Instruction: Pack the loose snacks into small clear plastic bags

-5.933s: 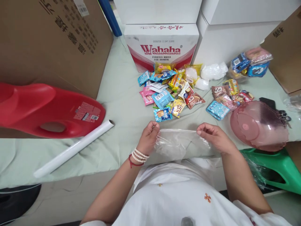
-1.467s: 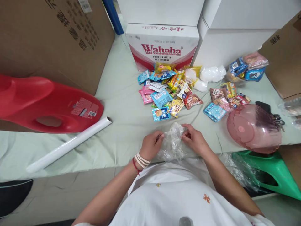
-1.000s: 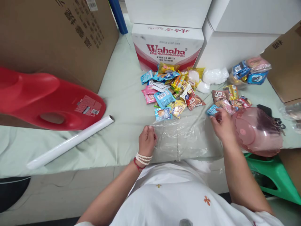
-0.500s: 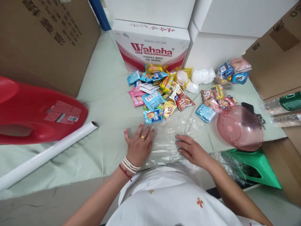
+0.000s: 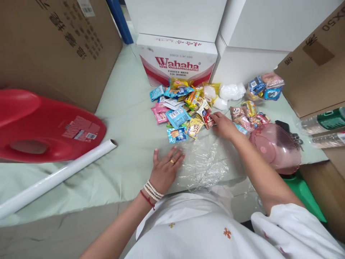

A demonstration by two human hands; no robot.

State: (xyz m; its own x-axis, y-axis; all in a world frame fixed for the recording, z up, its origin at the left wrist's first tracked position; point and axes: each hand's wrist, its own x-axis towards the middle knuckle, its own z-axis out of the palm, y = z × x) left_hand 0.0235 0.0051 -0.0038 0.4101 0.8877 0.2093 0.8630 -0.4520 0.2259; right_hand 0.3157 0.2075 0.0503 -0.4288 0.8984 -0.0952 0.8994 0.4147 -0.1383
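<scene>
A sheet of clear plastic film (image 5: 206,162) lies spread on the pale green cloth (image 5: 126,118) in front of me. My left hand (image 5: 165,168) rests flat on its left edge, fingers spread, a ring on one finger and bead bracelets at the wrist. My right hand (image 5: 223,124) reaches forward past the film to the pile of small snack packets (image 5: 183,106). Its fingers close on a brown and red packet (image 5: 208,121) at the pile's near right edge.
A red plastic stool (image 5: 45,126) lies at the left with a white roll (image 5: 56,176) beside it. A pink bowl (image 5: 276,147) sits upside down at the right, over a green stool (image 5: 304,194). More snack packets (image 5: 250,113), a Wahaha box (image 5: 176,59) and cardboard boxes (image 5: 54,46) stand behind.
My right hand has left the film and moved forward to the snack pile, closing on a packet. My left hand stays flat on the film's left edge.
</scene>
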